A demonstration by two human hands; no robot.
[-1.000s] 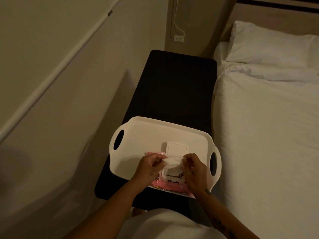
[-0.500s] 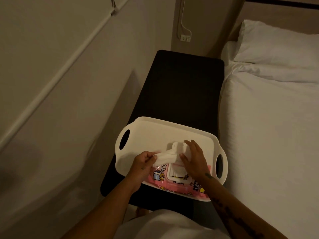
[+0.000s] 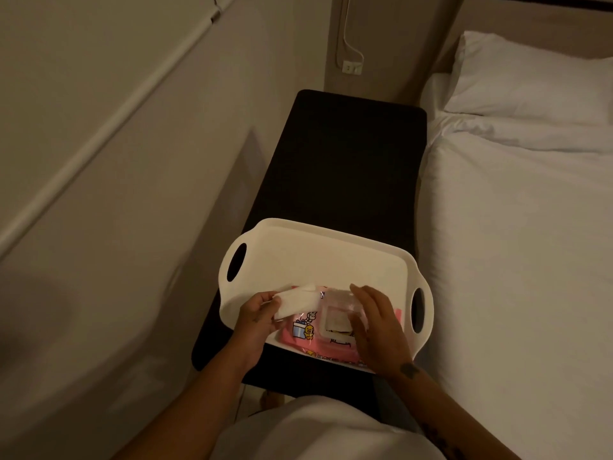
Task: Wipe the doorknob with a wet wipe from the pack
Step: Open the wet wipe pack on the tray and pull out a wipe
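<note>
A pink wet wipe pack (image 3: pixel 303 333) with cartoon prints lies in the near half of a white two-handled tray (image 3: pixel 318 257). My left hand (image 3: pixel 257 315) pinches a white wet wipe (image 3: pixel 297 302), held just left of the pack's opening. My right hand (image 3: pixel 373 323) rests over the pack's flip lid (image 3: pixel 338 298), fingers spread, pressing on it; the lid looks blurred and partly lowered. The opening (image 3: pixel 333 322) beneath still shows. No doorknob is in view.
The tray sits on the near end of a dark narrow bench (image 3: pixel 345 161) between a beige wall (image 3: pixel 116 161) on the left and a white bed (image 3: pixel 517 244) with a pillow (image 3: pixel 530 78) on the right. A wall socket (image 3: pixel 351 67) sits behind the bench.
My left hand has pulled the wipe free of the pack and moved it left. My right hand shifted onto the flip lid, which has swung down from upright.
</note>
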